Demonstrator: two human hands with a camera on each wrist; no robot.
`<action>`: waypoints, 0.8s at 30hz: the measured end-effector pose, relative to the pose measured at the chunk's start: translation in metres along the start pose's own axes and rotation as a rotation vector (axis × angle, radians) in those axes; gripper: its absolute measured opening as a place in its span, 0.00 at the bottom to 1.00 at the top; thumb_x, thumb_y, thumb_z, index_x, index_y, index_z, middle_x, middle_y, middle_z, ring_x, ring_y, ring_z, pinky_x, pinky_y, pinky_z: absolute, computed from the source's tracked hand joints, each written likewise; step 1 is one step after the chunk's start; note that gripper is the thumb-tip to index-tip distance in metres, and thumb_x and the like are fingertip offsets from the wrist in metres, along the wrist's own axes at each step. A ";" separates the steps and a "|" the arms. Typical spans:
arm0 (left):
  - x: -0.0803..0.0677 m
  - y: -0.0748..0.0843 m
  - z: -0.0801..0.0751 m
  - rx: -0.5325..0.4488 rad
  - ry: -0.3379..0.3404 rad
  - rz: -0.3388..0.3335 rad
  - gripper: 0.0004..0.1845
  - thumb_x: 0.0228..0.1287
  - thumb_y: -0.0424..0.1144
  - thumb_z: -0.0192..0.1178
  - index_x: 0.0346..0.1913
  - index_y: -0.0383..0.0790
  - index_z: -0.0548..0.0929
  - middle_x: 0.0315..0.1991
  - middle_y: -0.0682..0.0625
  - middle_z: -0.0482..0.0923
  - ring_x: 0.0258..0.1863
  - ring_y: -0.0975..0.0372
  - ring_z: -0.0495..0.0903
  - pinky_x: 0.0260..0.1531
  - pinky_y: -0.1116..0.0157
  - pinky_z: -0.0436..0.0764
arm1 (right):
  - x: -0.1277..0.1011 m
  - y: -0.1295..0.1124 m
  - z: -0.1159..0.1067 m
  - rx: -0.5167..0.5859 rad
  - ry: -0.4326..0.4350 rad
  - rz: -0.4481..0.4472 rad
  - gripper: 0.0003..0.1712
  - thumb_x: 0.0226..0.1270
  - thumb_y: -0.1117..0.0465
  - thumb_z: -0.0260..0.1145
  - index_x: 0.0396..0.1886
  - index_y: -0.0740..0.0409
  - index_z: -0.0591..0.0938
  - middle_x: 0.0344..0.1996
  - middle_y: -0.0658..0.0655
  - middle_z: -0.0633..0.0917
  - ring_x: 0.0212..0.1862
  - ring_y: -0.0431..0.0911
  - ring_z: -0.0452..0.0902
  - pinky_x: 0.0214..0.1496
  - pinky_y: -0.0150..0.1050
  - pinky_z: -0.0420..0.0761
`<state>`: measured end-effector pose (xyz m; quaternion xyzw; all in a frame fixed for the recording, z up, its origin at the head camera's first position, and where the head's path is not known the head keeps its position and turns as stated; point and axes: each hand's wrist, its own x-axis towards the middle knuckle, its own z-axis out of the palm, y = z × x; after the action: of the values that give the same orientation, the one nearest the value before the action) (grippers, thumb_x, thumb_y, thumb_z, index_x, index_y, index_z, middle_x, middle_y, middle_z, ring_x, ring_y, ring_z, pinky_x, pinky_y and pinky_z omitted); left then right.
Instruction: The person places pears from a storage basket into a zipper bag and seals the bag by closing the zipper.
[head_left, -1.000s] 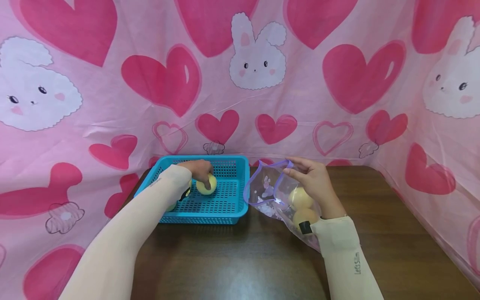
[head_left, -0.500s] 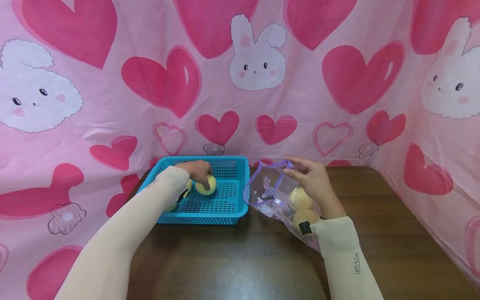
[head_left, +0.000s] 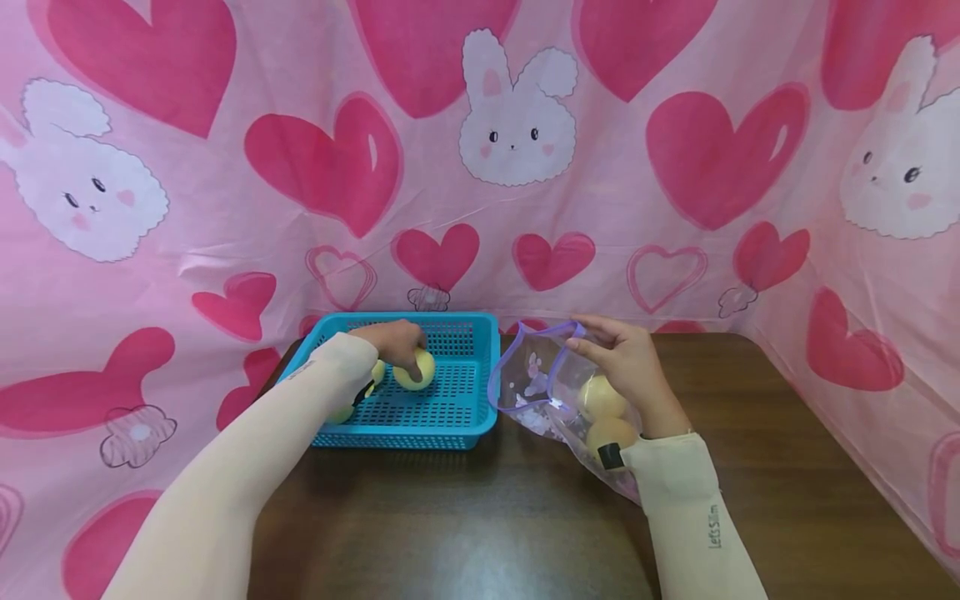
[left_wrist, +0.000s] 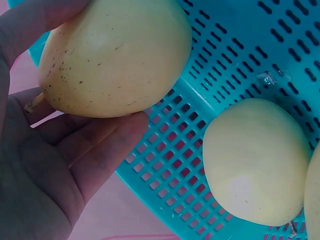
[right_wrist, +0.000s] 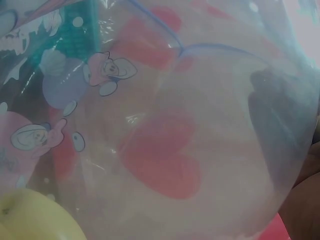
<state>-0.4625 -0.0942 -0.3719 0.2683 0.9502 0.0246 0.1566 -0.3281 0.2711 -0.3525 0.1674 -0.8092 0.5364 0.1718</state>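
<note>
Yellow and lightly speckled, a pear (head_left: 415, 370) is held by the left hand (head_left: 395, 338) inside the blue basket (head_left: 480, 367), low over the perforated floor. In the left wrist view the pear (left_wrist: 112, 55) is seen cupped from the side, with the fingers (left_wrist: 107, 145) curled beneath it and the palm against its flank, a short stem poking out toward the palm. Whether the fruit is touching the basket floor cannot be told. A second pear (left_wrist: 255, 160) lies loose in the basket just beside the held one, and the edge of a third shows at the frame's right border.

To the right of the basket, a clear plastic bag (head_left: 536, 387) with a purple rim and small cartoon prints is held open at its mouth by the right hand (head_left: 630, 362), the rim pinched between thumb and fingers. Two more pears (head_left: 600, 397) can be seen resting inside the bag, near the wrist. The bag's wall fills the right wrist view, with one pear (right_wrist: 35, 217) at the lower left.

The step in hand is judged to be the moving of fruit between basket and bag, though which way it goes cannot be told. A firm hold on the pear and a wide-open bag mouth would be called for next.

Basket and bag rest on a dark brown wooden table (head_left: 480, 517), backed by a pink cloth (head_left: 637, 217) printed with hearts and white rabbits.
</note>
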 end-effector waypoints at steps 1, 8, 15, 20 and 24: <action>-0.001 0.000 0.000 0.002 0.003 0.003 0.28 0.47 0.51 0.76 0.50 0.40 0.84 0.41 0.51 0.79 0.37 0.60 0.78 0.38 0.59 0.79 | 0.000 0.000 0.000 -0.001 0.001 0.000 0.25 0.59 0.59 0.74 0.56 0.60 0.83 0.44 0.59 0.86 0.46 0.45 0.84 0.44 0.31 0.80; -0.007 0.004 -0.001 -0.001 0.022 0.038 0.28 0.48 0.49 0.75 0.51 0.39 0.83 0.41 0.51 0.79 0.39 0.59 0.77 0.37 0.60 0.80 | -0.001 -0.001 0.001 0.017 0.014 -0.006 0.25 0.58 0.60 0.74 0.56 0.63 0.82 0.43 0.60 0.86 0.44 0.40 0.84 0.44 0.31 0.80; -0.012 0.006 -0.002 -0.005 0.027 0.048 0.29 0.49 0.49 0.75 0.52 0.39 0.82 0.42 0.52 0.79 0.39 0.59 0.76 0.38 0.60 0.80 | -0.002 0.000 0.002 0.031 0.022 -0.012 0.24 0.58 0.61 0.74 0.55 0.62 0.83 0.44 0.61 0.86 0.43 0.37 0.84 0.43 0.31 0.80; -0.017 0.005 -0.003 -0.025 0.022 0.034 0.28 0.49 0.49 0.75 0.52 0.41 0.82 0.42 0.53 0.78 0.40 0.58 0.76 0.37 0.59 0.80 | -0.003 0.001 0.002 0.031 0.016 -0.007 0.24 0.58 0.61 0.74 0.55 0.62 0.83 0.44 0.60 0.86 0.43 0.37 0.84 0.44 0.31 0.80; -0.019 0.004 -0.004 -0.024 0.029 0.033 0.29 0.49 0.49 0.75 0.53 0.41 0.81 0.42 0.53 0.78 0.41 0.58 0.76 0.38 0.59 0.80 | -0.003 0.002 0.001 0.026 0.014 -0.014 0.24 0.59 0.60 0.74 0.56 0.61 0.83 0.45 0.60 0.86 0.43 0.38 0.84 0.44 0.31 0.80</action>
<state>-0.4468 -0.1006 -0.3623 0.2814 0.9475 0.0425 0.1459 -0.3266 0.2706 -0.3558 0.1714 -0.7998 0.5467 0.1790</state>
